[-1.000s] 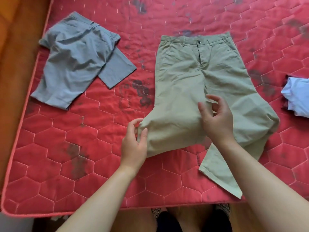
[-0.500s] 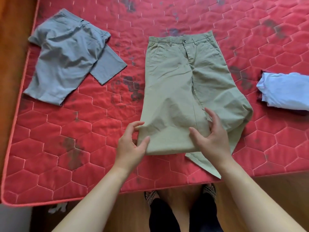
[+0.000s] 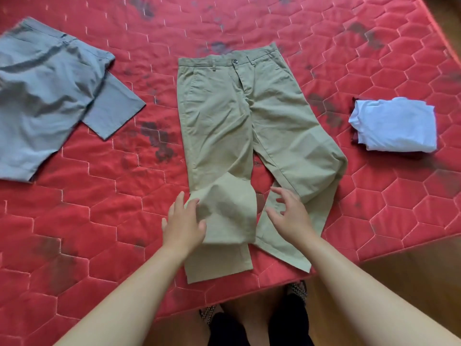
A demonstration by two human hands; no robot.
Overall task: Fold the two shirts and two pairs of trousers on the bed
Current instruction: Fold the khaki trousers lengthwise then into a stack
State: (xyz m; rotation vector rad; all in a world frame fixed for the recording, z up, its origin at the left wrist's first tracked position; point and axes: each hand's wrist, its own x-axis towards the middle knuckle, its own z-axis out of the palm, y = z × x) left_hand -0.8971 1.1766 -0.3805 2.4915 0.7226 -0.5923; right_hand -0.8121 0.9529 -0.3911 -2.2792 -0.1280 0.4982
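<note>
Head view, looking down over a bed [image 3: 99,221] with a red cover quilted in hexagons and blotched with dark stains.

Khaki trousers [image 3: 224,121] lie front up in the middle of the bed. The waistband, with its button showing, is at the far end and the legs run towards the person. The leg on the left lies nearly straight, with a loose fold of cloth humped over it below the knee; its hem reaches almost to the near edge of the bed. The leg on the right angles outward, doubles over at a bend and comes back in, with its hem also near the bed's edge.

The left hand [image 3: 183,221] is open, with straight fingers resting on the outer edge of the humped fold. The right hand [image 3: 290,216] is open too, its fingers spread and loosely bent, holding nothing. It is over the lower part of the right-side leg, just beside the fold; whether it touches the cloth cannot be told.

Grey trousers [image 3: 50,101] lie rumpled at the far left, well apart from the khaki pair, with one leg end sticking out to the right. A folded white shirt [image 3: 396,126] sits at the right, with a dark edge of something showing beneath it.

Below the bed's edge are a wooden floor [image 3: 411,283], the person's dark-clothed legs and patterned shoes [image 3: 296,290].
</note>
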